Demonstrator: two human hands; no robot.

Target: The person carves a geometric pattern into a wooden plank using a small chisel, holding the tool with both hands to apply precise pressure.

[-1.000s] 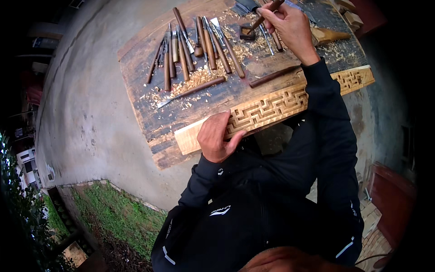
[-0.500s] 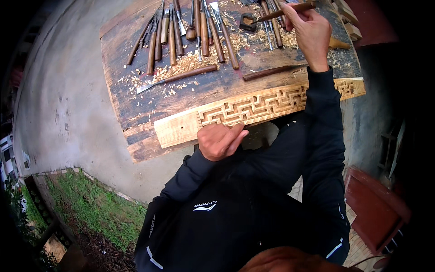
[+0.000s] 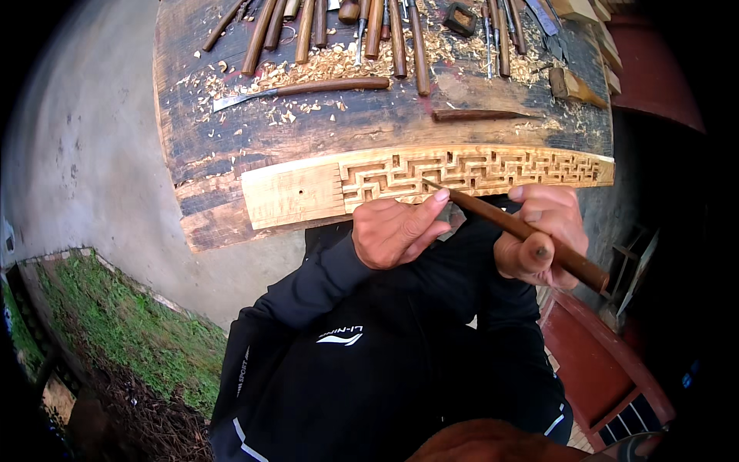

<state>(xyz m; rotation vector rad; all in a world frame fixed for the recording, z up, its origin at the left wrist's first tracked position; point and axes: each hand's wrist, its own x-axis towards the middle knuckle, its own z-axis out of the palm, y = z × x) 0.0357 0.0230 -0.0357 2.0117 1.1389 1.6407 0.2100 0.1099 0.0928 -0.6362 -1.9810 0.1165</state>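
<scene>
The person's right hand [image 3: 543,231] was closed around the wooden handle of a long chisel [image 3: 516,228], fingers wrapped over it and the thumb end showing beneath. The chisel ran at a slant from that hand up and to the left, and its thin tip lay on the near edge of a pale carved plank [image 3: 431,179], over the fretwork maze pattern cut into it. The butt of the handle stuck out past the right hand, away from the plank.

The left hand [image 3: 396,231] was loosely curled just below the plank, its forefinger stretched out so the fingertip touched the chisel shaft close to the tip. It held nothing else.

The plank lay along the near edge of a dark, worn workbench [image 3: 231,138], one end plain and uncarved, the rest covered with the pattern. Beyond the plank, on the bench top, a long knife with a wooden handle [image 3: 308,89] lay flat among pale wood shavings [image 3: 323,68]. Farther from the plank still, a row of wood-handled carving tools [image 3: 369,27] lay side by side along the far edge of the bench. A single dark tool [image 3: 477,115] rested just beyond the plank's carved part, and a small mallet [image 3: 573,86] lay near the bench's right end.
</scene>
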